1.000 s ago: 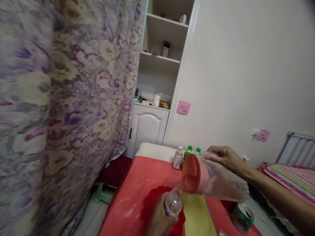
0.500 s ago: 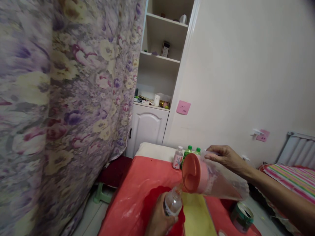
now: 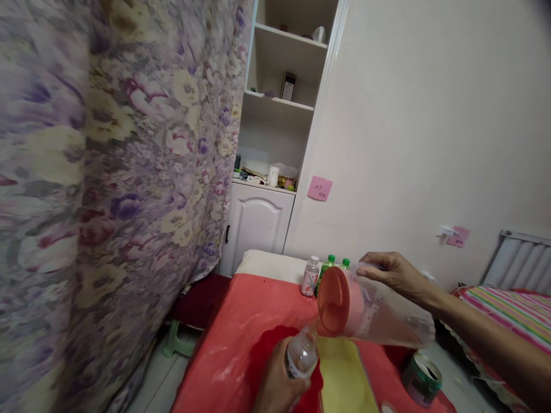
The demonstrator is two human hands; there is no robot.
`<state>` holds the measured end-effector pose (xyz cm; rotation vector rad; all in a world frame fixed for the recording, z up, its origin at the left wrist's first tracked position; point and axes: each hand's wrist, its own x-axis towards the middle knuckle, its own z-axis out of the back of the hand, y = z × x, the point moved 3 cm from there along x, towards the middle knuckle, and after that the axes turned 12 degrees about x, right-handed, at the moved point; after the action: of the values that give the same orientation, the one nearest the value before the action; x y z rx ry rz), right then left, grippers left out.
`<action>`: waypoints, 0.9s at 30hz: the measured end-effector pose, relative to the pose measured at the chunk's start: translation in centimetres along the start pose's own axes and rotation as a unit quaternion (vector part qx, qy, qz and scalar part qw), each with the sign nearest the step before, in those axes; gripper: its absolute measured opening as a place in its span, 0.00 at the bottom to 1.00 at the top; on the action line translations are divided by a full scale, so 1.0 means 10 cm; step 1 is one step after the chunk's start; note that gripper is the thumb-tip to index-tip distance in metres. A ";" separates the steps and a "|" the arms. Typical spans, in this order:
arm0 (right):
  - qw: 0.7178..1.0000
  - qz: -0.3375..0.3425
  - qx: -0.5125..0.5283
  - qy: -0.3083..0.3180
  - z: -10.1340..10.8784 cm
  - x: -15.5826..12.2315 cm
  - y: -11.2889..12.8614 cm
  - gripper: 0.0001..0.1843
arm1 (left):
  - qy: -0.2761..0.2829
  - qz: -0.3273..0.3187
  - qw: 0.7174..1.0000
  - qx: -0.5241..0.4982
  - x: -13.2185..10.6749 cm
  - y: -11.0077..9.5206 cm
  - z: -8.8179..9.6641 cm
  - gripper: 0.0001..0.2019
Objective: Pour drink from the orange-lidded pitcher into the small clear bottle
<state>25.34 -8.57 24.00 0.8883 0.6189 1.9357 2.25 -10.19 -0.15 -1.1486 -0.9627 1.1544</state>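
My left hand (image 3: 278, 378) is wrapped round a small clear bottle (image 3: 302, 353), uncapped and leaning slightly, its mouth up. A clear pitcher (image 3: 381, 315) with an orange-pink lid (image 3: 334, 303) lies tipped on its side in the air, its spout at the bottle's mouth. My right hand (image 3: 385, 268) grips the pitcher at its upper side, where the handle is mostly hidden. Pinkish-brown liquid lies along the pitcher's lower wall, and a thin stream seems to run into the bottle. Beneath the bottle is a red scalloped tray (image 3: 316, 383), partly covered by my left hand.
Behind the pitcher stand a white-capped bottle (image 3: 310, 276) and green-capped bottles (image 3: 330, 261). A yellow board or tray (image 3: 344, 373) and an opened can (image 3: 422, 378) are on the red-covered table (image 3: 228, 327). A floral curtain (image 3: 129, 172) hangs at left, shelves (image 3: 279, 103) behind.
Both hands, the bottle and the tipped pitcher hold nearly the same positions. The whole view has shifted very slightly.
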 end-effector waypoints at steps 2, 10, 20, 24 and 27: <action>1.000 0.001 -0.001 0.001 0.00 0.00 0.02 0.21 | -0.011 -0.015 1.000 0.018 0.01 0.00 0.00 0.28; 1.000 0.003 -0.002 0.001 0.00 0.01 0.08 0.22 | -0.019 -0.027 0.999 0.029 0.03 0.04 0.00 0.29; 1.000 0.004 -0.006 0.000 0.02 0.00 0.10 0.21 | -0.027 -0.028 0.998 0.042 0.03 0.06 0.01 0.28; 1.000 0.007 -0.015 0.001 0.02 0.01 0.10 0.22 | -0.028 -0.031 0.998 0.044 0.03 0.03 0.02 0.29; 1.000 0.009 -0.019 0.001 0.02 0.01 0.11 0.22 | -0.025 -0.029 0.999 0.036 0.02 0.00 0.02 0.28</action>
<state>24.95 -8.98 24.94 0.8701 0.5749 1.9581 2.06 -9.96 -0.14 -1.0321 -0.9779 1.1665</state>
